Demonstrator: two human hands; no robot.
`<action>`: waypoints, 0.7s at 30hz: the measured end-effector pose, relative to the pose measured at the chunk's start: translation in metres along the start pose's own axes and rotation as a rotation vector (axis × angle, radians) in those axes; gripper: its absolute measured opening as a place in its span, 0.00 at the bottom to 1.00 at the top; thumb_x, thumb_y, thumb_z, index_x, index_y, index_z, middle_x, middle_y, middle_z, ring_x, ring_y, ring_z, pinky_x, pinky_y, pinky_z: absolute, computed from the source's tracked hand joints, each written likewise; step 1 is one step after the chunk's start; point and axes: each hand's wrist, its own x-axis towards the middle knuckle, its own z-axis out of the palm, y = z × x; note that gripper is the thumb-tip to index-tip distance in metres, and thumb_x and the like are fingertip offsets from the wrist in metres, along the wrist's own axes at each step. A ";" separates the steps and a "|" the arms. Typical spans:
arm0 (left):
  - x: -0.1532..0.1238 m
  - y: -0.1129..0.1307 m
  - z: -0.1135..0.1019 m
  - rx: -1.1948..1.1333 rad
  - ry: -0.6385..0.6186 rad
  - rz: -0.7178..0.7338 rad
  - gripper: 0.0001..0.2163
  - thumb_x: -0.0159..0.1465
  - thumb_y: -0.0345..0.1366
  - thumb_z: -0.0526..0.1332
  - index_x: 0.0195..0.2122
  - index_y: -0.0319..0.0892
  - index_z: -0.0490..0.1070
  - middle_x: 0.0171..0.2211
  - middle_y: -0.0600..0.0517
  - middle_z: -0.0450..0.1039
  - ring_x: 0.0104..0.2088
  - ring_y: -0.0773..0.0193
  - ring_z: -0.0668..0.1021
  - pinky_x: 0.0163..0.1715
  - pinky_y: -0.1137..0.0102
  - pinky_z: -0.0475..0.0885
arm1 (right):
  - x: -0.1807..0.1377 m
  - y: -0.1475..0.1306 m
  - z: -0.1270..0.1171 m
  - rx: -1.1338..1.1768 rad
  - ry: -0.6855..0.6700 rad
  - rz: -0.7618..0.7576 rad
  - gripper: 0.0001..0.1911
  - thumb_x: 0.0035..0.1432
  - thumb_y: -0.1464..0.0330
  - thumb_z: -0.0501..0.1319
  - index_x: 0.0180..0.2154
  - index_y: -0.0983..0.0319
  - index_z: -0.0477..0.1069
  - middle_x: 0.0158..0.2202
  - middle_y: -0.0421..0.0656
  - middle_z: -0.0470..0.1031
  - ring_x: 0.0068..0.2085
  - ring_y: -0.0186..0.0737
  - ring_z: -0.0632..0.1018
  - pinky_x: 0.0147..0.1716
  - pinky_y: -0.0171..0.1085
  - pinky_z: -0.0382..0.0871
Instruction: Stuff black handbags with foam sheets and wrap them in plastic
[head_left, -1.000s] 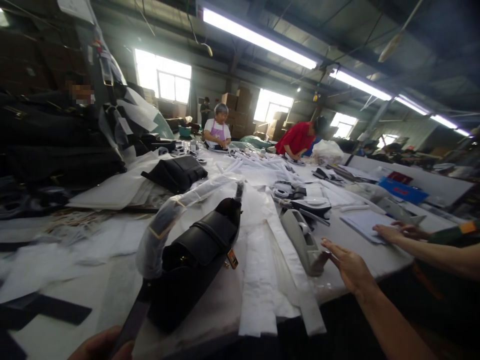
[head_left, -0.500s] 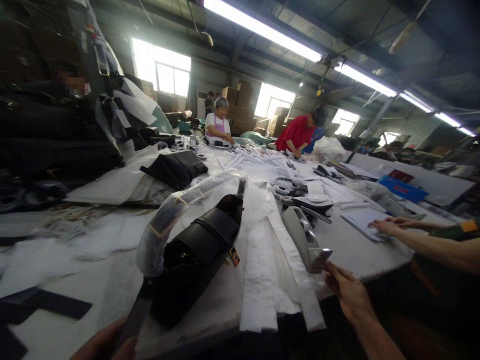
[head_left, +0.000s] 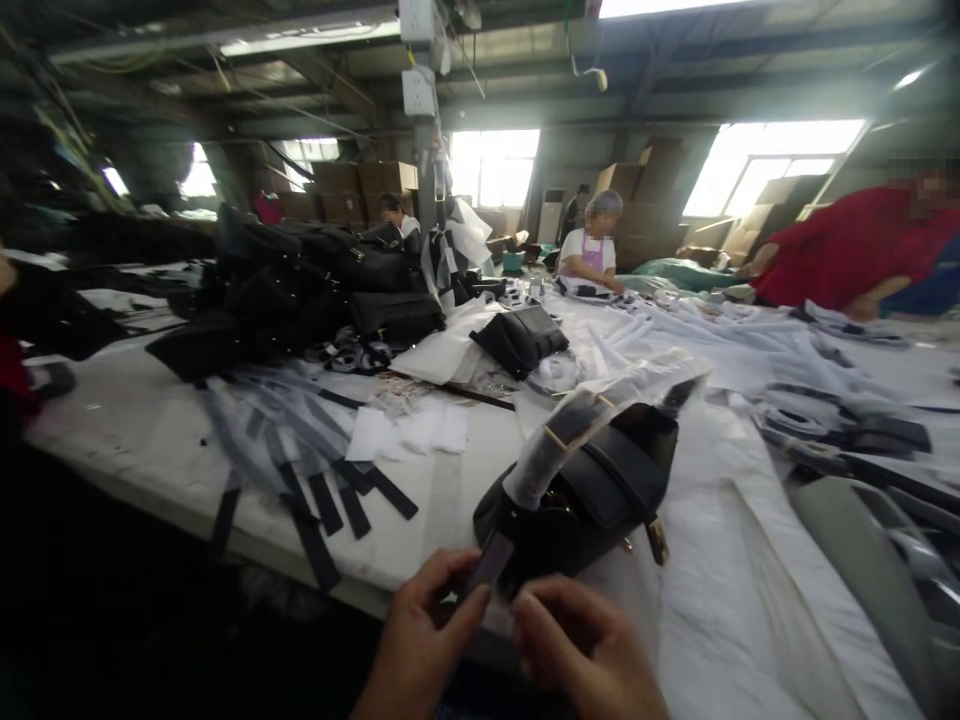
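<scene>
A black leather handbag (head_left: pixel 592 490) lies on the white table (head_left: pixel 135 440) in front of me. Its strap (head_left: pixel 592 415) is partly wrapped in clear plastic and arches over the bag. My left hand (head_left: pixel 424 630) pinches the bare lower end of the strap near the table's front edge. My right hand (head_left: pixel 585 640) is closed next to it, with its fingers curled at the same strap end. What the right fingers grip is hard to make out.
A heap of black bags (head_left: pixel 300 290) is piled at the back left. Loose black strips (head_left: pixel 330 500) and plastic sleeves lie left of the handbag. White paper strips (head_left: pixel 750 340) cover the right side. A grey tape dispenser (head_left: pixel 862 560) sits at the right. Several people work at the far end.
The view has swung left. My right hand has come in from the tape dispenser to join the left hand at the strap end.
</scene>
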 end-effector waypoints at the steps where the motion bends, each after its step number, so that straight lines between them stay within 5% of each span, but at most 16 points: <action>1: 0.000 -0.001 -0.001 0.002 -0.014 0.013 0.16 0.59 0.47 0.68 0.44 0.42 0.78 0.37 0.48 0.77 0.38 0.57 0.77 0.31 0.73 0.72 | 0.008 -0.003 0.009 -0.021 -0.027 -0.018 0.22 0.53 0.48 0.65 0.28 0.61 0.78 0.21 0.42 0.76 0.21 0.36 0.74 0.21 0.32 0.67; 8: 0.003 -0.002 -0.006 0.035 -0.022 0.074 0.15 0.61 0.45 0.66 0.44 0.43 0.79 0.35 0.49 0.76 0.35 0.60 0.76 0.34 0.72 0.70 | 0.028 -0.010 0.015 -0.364 0.055 -0.069 0.22 0.55 0.49 0.63 0.23 0.60 0.77 0.19 0.41 0.75 0.20 0.36 0.73 0.20 0.33 0.63; 11: 0.001 0.002 -0.008 -0.060 -0.051 -0.020 0.18 0.58 0.48 0.68 0.45 0.42 0.79 0.33 0.49 0.75 0.31 0.63 0.75 0.29 0.72 0.70 | 0.028 -0.011 0.012 -0.418 0.052 -0.056 0.22 0.56 0.49 0.63 0.24 0.59 0.78 0.18 0.41 0.74 0.19 0.37 0.74 0.20 0.33 0.64; 14: -0.001 0.007 -0.009 -0.201 -0.066 -0.146 0.22 0.55 0.49 0.71 0.46 0.40 0.78 0.31 0.50 0.76 0.27 0.67 0.73 0.27 0.74 0.68 | 0.029 -0.009 0.008 -0.375 0.018 -0.033 0.21 0.56 0.50 0.63 0.23 0.59 0.77 0.16 0.40 0.73 0.19 0.38 0.74 0.21 0.33 0.65; 21: 0.001 0.007 -0.012 -0.499 -0.181 -0.283 0.23 0.51 0.44 0.76 0.43 0.41 0.73 0.29 0.53 0.73 0.26 0.72 0.72 0.23 0.79 0.63 | 0.028 0.006 0.001 -0.120 -0.184 -0.102 0.16 0.61 0.56 0.60 0.34 0.60 0.78 0.29 0.44 0.80 0.31 0.43 0.80 0.33 0.35 0.74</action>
